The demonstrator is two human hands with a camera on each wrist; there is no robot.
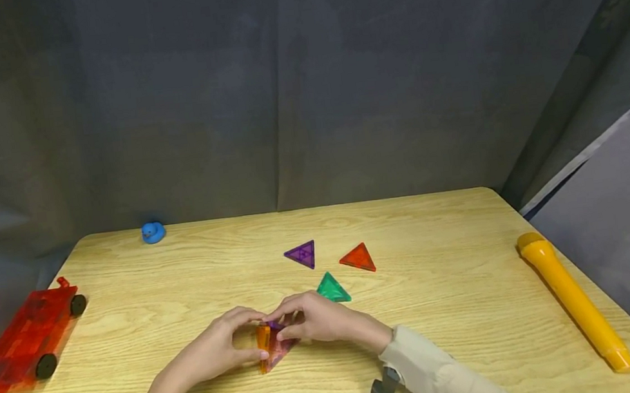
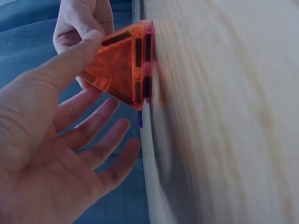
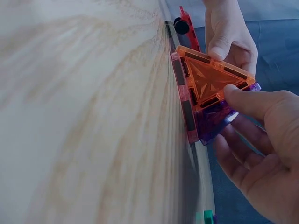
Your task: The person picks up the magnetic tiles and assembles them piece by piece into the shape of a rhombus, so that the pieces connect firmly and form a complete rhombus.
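Note:
Just front of the table's middle, a pink magnetic triangle tile (image 1: 279, 352) lies flat. On one edge of it stands an orange triangle tile (image 1: 264, 338), tilted inward. A purple triangle tile (image 3: 216, 115) stands on another edge, meeting the orange one. My left hand (image 1: 221, 343) pinches the orange tile, thumb on its face near the tip, the other fingers spread loosely. My right hand (image 1: 320, 318) holds the purple tile near the shared upper corner, its thumb by the orange tile's edge and its fingers behind. The head view partly hides the purple tile behind the right fingers.
Beyond the right hand lie a green triangle tile (image 1: 333, 288), a red triangle tile (image 1: 359, 258) and another purple triangle tile (image 1: 302, 255). A red wheeled toy chassis (image 1: 30, 336) stands left, a blue duck (image 1: 152, 232) far left, a yellow toy microphone (image 1: 575, 303) right.

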